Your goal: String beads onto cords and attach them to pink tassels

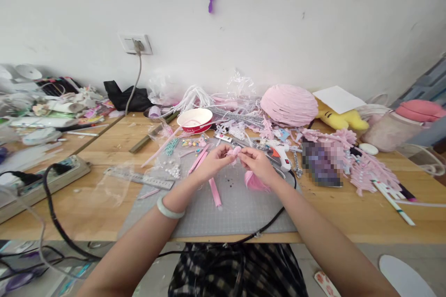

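A small pink fluffy piece (235,151) is pinched between both hands above the grey cutting mat (244,222). My left hand (216,161) grips its left side, with the fingers closed; a pale bangle is on that wrist. From the right, my right hand (256,163) holds the same piece with closed fingertips. Its fine shape is too small to tell. Below my right hand lies a pink bundle of strands (257,182). A flat pink strip (215,192) rests on the mat between the forearms.
A red and white bowl (195,121), beads (171,146) and a glue gun (281,155) lie beyond the hands. A metal ruler (139,178) is left, a large pink yarn ball (289,104) behind. A black cable (272,222) crosses the mat's front right.
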### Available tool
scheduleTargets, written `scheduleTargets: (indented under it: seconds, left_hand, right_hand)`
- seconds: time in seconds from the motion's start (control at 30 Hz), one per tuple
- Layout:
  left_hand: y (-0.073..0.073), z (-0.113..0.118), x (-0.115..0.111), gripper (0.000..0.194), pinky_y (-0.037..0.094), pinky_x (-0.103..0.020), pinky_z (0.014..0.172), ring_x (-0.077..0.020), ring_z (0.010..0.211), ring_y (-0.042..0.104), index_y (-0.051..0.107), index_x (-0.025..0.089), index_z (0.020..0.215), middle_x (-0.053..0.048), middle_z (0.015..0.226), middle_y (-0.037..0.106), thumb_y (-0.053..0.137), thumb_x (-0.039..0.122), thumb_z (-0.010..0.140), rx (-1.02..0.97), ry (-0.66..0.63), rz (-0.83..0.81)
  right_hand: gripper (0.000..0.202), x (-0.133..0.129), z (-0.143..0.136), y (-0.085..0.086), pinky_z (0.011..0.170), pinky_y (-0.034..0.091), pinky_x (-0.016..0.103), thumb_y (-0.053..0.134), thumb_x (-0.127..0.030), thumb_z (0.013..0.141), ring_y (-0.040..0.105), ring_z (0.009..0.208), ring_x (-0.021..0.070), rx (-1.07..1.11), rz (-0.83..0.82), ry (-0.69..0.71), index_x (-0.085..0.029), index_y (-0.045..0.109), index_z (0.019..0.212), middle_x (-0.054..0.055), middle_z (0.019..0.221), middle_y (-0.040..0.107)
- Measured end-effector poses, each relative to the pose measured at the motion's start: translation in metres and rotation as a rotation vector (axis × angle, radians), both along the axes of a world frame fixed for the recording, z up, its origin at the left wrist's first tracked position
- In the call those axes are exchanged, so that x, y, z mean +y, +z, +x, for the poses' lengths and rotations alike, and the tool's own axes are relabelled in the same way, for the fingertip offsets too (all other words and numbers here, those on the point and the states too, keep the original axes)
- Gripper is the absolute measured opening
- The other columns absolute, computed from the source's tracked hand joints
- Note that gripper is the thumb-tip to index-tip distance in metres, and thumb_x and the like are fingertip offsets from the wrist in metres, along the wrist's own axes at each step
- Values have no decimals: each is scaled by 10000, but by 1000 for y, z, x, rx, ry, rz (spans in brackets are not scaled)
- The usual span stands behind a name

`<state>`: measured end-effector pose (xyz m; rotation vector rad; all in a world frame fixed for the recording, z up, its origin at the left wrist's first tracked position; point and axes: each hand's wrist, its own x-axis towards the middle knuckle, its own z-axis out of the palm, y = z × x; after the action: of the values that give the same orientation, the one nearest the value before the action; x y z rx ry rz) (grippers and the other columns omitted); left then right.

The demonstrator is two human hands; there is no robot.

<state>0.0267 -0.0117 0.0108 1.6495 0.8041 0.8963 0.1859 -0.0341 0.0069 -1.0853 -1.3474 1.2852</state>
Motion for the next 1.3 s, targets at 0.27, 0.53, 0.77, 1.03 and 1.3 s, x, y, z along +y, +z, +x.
scheduleTargets:
  seconds: [0.27, 0.53, 0.77, 1.03, 1.3]
  left_hand:
    - [1, -1, -4, 144, 405, -267, 759, -148, 801, 521, 533, 175, 859, -12, 830, 561, 525, 307, 802, 102, 89, 214]
    - [6, 2, -13, 44, 322, -346, 895, -204, 919, 510, 581, 197, 799, -45, 891, 604, 559, 199, 760, 187, 233, 386]
    - [8, 6, -18, 97, 400, -283, 755, -163, 769, 533, 555, 179, 825, -17, 789, 590, 556, 261, 772, 178, 230, 294]
    - [11, 6, -14, 138, 413, -250, 691, -137, 714, 518, 516, 169, 781, 6, 727, 546, 529, 305, 790, 152, 146, 189]
    - [11, 1, -13, 73, 290, -330, 884, -179, 849, 481, 554, 189, 723, -21, 797, 553, 521, 211, 785, 161, 89, 293]
  right_hand:
    - [229, -2, 1, 4, 452, 266, 215, 615, -379, 718, 403, 435, 78, 45, 27, -44, -185, 591, 836, -74, 454, 469]
    - [218, -6, -5, 8, 399, 168, 211, 637, -356, 684, 302, 379, 49, 223, -100, -50, -175, 524, 641, -67, 442, 456]
    - [185, -7, -7, 9, 399, 154, 212, 660, -300, 632, 304, 379, 40, 329, -166, -44, -165, 539, 595, -60, 446, 468]
    - [189, -7, -8, 6, 402, 145, 210, 667, -285, 634, 323, 389, 39, 353, -165, -50, -160, 538, 575, -58, 446, 472]
    - [199, -6, -11, 7, 392, 142, 207, 646, -307, 613, 255, 388, 44, 371, -199, -29, -180, 493, 600, -79, 443, 379]
